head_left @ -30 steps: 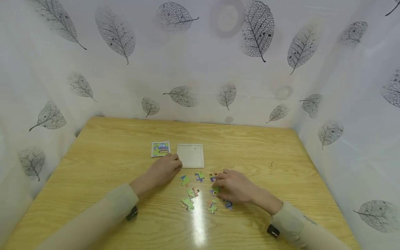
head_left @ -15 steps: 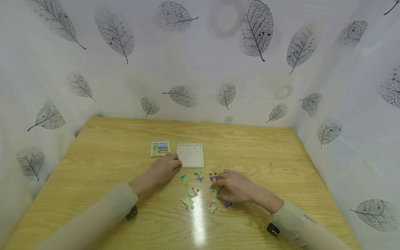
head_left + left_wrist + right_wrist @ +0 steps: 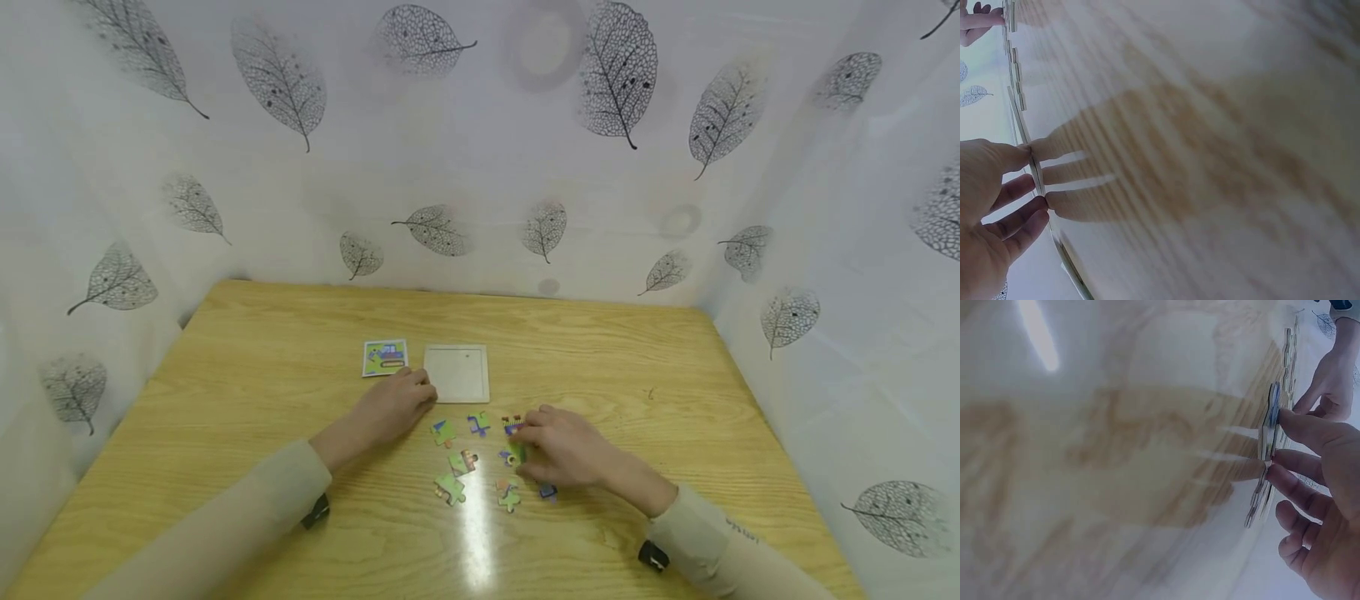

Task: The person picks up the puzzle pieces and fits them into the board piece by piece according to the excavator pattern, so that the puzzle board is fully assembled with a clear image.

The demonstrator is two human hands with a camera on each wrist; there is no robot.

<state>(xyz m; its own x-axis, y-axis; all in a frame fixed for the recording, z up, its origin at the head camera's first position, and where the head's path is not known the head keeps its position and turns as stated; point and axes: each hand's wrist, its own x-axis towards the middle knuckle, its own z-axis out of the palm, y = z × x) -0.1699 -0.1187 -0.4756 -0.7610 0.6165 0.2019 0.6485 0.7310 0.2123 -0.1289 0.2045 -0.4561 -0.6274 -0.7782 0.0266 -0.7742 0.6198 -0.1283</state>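
Note:
My left hand [image 3: 393,404] rests its fingertips at the lower left corner of a pale square puzzle tray [image 3: 457,375]. In the left wrist view, the thumb and fingers [image 3: 1038,203] touch a thin board edge, spread apart along it. My right hand [image 3: 566,446] pinches a green and blue jigsaw piece [image 3: 513,457] between thumb and index finger, low at the table. That piece stands edge-on in the right wrist view [image 3: 1269,425], partly behind the fingers. A striped piece [image 3: 513,423] lies by the right fingertips, and a dark blue piece [image 3: 548,492] is partly covered by the hand.
Several loose pieces lie between the hands, among them a green one [image 3: 443,432], a blue-green one [image 3: 478,423] and another green one [image 3: 450,489]. A picture card with a digger [image 3: 385,357] lies left of the tray. Leaf-patterned curtains [image 3: 480,150] surround the wooden table [image 3: 585,350].
The green and blue piece under my right fingers has turned and shifted slightly left, showing more of its surface. My left hand and the tray have stayed in place.

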